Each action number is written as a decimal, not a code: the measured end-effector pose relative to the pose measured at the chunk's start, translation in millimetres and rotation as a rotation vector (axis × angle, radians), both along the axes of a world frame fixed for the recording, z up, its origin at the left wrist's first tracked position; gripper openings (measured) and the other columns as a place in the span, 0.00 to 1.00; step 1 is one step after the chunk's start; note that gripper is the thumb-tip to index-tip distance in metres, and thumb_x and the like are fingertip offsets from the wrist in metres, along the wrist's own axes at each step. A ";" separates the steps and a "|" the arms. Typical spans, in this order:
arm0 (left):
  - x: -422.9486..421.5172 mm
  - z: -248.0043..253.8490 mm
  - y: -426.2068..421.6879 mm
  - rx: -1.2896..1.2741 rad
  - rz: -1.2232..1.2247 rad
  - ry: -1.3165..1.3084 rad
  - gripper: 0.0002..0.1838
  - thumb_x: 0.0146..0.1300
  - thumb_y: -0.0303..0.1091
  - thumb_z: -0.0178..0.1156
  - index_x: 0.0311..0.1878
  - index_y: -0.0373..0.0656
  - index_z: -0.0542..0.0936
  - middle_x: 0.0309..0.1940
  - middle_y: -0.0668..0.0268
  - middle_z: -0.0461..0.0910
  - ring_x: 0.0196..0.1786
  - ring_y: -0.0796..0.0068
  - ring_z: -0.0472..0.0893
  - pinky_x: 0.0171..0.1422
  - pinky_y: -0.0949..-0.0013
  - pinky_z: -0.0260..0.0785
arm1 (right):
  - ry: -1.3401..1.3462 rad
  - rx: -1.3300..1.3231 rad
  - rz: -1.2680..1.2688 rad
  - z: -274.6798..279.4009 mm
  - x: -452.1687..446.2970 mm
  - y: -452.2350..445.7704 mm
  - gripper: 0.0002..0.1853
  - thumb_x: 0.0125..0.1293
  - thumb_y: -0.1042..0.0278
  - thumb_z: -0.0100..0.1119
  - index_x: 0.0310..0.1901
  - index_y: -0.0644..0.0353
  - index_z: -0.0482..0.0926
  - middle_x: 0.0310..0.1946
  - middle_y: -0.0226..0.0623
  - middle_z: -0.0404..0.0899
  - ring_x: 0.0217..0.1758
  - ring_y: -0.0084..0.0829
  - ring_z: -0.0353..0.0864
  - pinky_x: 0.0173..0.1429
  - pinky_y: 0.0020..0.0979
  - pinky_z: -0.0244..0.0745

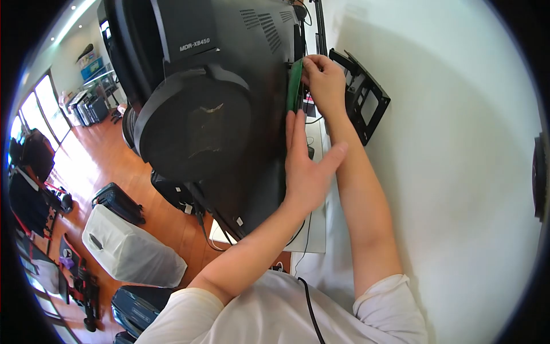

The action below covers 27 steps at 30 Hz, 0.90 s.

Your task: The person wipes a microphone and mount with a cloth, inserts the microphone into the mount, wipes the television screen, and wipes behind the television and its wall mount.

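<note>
A large black panel with vent slots stands out from the white wall. At its right edge is a thin green flat piece, upright and seen nearly edge-on; its exact kind is unclear. My right hand has thumb and fingers pinched on the upper part of this piece, from the wall side. Below it, my left hand has its fingers stretched upward, the tips at the panel edge by the green piece's lower end and the thumb spread apart. A black wall bracket sits behind my right hand.
A big round black ear-cup shape marked MDR-XB450 fills the left front of the panel. Dark cables hang below it. A white-covered object and a black case stand on the wooden floor. The white wall is close on the right.
</note>
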<state>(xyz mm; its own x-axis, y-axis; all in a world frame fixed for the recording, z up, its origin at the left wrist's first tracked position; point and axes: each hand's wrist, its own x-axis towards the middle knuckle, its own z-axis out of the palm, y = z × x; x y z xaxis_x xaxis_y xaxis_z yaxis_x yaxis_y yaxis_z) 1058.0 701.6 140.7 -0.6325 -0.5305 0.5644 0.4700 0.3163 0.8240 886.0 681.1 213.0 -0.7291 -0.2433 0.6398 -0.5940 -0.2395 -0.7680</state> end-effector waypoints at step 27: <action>94.1 -16.9 -13.6 -0.453 -0.519 -0.104 0.47 0.53 0.31 0.73 0.75 0.39 0.59 0.79 0.42 0.41 0.78 0.42 0.57 0.75 0.52 0.58 | 0.344 0.392 -0.463 -23.1 -5.9 5.2 0.28 0.46 0.66 0.75 0.47 0.72 0.75 0.39 0.53 0.80 0.46 0.53 0.80 0.51 0.43 0.78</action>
